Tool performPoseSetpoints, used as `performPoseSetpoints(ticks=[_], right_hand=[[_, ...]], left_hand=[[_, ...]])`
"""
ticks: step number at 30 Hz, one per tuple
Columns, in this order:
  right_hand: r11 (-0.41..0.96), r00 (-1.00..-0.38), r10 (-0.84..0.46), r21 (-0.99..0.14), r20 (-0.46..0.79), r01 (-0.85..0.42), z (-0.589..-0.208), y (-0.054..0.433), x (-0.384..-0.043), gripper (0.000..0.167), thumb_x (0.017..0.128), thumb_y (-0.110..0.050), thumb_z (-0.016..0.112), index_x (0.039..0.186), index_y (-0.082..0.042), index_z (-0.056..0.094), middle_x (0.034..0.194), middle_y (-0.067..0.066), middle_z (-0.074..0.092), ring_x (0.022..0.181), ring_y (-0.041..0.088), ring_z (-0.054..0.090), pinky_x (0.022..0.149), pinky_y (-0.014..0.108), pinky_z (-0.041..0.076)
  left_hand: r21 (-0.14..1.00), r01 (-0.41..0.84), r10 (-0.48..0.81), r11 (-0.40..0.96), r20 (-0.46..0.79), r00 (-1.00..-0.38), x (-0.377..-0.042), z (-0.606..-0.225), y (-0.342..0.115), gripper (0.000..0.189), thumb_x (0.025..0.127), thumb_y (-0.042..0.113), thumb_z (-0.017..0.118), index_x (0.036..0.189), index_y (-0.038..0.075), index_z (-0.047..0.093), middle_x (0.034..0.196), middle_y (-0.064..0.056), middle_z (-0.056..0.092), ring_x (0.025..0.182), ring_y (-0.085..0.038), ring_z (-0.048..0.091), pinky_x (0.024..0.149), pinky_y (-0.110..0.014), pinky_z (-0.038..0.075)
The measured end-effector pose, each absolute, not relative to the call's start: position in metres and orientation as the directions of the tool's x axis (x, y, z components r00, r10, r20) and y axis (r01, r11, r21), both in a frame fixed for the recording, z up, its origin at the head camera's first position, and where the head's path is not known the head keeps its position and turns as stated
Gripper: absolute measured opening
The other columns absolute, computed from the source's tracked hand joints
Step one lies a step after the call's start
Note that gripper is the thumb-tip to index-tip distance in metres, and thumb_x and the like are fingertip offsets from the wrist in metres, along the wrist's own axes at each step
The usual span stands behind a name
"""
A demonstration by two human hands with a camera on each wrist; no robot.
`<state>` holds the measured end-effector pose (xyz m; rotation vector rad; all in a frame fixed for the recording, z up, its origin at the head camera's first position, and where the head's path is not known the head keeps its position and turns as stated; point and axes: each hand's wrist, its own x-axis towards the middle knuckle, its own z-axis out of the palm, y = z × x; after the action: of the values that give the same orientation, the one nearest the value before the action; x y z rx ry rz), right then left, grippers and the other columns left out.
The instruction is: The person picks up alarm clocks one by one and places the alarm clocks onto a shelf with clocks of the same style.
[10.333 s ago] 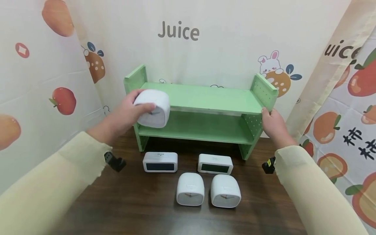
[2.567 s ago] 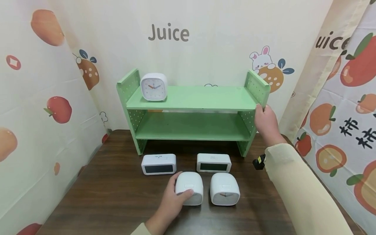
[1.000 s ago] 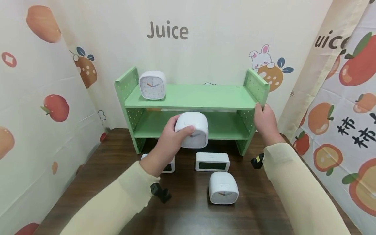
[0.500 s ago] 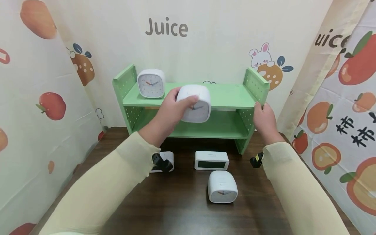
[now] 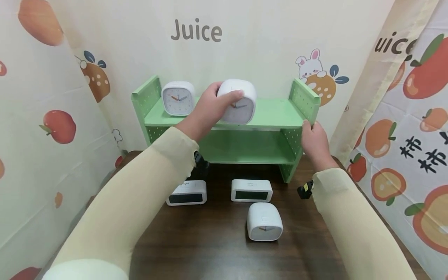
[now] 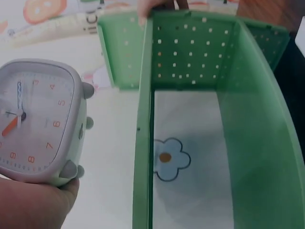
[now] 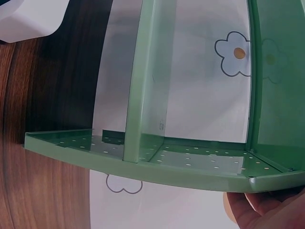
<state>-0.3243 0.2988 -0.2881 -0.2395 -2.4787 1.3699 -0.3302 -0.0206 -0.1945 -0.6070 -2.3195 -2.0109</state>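
My left hand point(image 5: 209, 111) grips a white alarm clock point(image 5: 242, 112), thumb across the face side, in front of the upper board of a green two-tier shelf point(image 5: 276, 111). In the left wrist view the held alarm clock point(image 6: 40, 121) shows small round feet and stands off from the shelf's edge. My right hand point(image 5: 316, 143) holds the shelf's right side panel at the upper board's height; its fingers point(image 7: 243, 210) show behind that panel in the right wrist view. A second white alarm clock point(image 5: 178, 99) stands at the left end of the upper board, face forward.
On the dark wooden table point(image 5: 196, 249), before the shelf, stand a white digital clock point(image 5: 187, 193) partly behind my left sleeve, another digital clock point(image 5: 252, 190), and a third white alarm clock point(image 5: 265, 222). Printed curtains point(image 5: 245, 46) hang behind and at both sides.
My left hand has lifted an alarm clock off the table and raised it to the upper board's height, slightly rightward. Earlier, another alarm clock came onto the upper board. The right hand stays at the panel.
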Motion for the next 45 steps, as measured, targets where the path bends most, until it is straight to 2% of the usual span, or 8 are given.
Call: performPoseSetpoints(ticks=[12,23,36,45], right_hand=[[0.535,-0.948,0.268,-0.845,0.170,0.000,-0.286,0.300,-0.325,0.077,0.106,-0.058,0.018,0.160,-0.005,0.029,0.151,0.022,0.046,0.132,0.035,0.047,0.111,0.060,0.035],[0.528,-0.947,0.277,-0.849,0.161,0.010,-0.287,0.295,-0.327,0.078,0.106,-0.060,0.017,0.159,-0.006,0.032,0.144,0.022,0.051,0.125,0.036,0.052,0.107,0.059,0.040],[0.542,-0.937,0.291,-0.840,0.195,-0.006,-0.292,0.298,-0.326,0.077,0.106,-0.059,0.018,0.158,-0.005,0.035,0.148,0.023,0.050,0.128,0.037,0.050,0.108,0.060,0.040],[0.538,-0.934,0.302,-0.843,0.194,-0.001,-0.290,0.297,-0.324,0.077,0.106,-0.059,0.018,0.157,-0.004,0.036,0.148,0.023,0.049,0.129,0.037,0.050,0.108,0.060,0.039]], left_hand=[[0.960,0.253,0.213,0.120,0.224,-0.951,-0.362,-0.183,-0.013,0.070,0.092,0.052,0.071,0.145,0.013,0.047,0.132,-0.002,0.056,0.118,-0.020,0.057,0.100,-0.035,0.046],[0.970,0.220,0.179,0.107,0.199,-0.964,-0.379,-0.183,-0.025,0.064,0.093,0.053,0.070,0.140,0.013,0.051,0.130,-0.003,0.059,0.117,-0.020,0.057,0.100,-0.035,0.046],[0.967,0.214,0.176,0.137,0.189,-0.966,-0.392,-0.200,-0.018,0.074,0.090,0.057,0.072,0.144,0.013,0.047,0.131,-0.002,0.057,0.118,-0.020,0.055,0.100,-0.036,0.045],[0.979,0.152,0.188,0.135,0.125,-0.974,-0.403,-0.211,-0.010,0.078,0.089,0.058,0.073,0.146,0.011,0.047,0.132,-0.002,0.057,0.119,-0.019,0.053,0.103,-0.034,0.043]])
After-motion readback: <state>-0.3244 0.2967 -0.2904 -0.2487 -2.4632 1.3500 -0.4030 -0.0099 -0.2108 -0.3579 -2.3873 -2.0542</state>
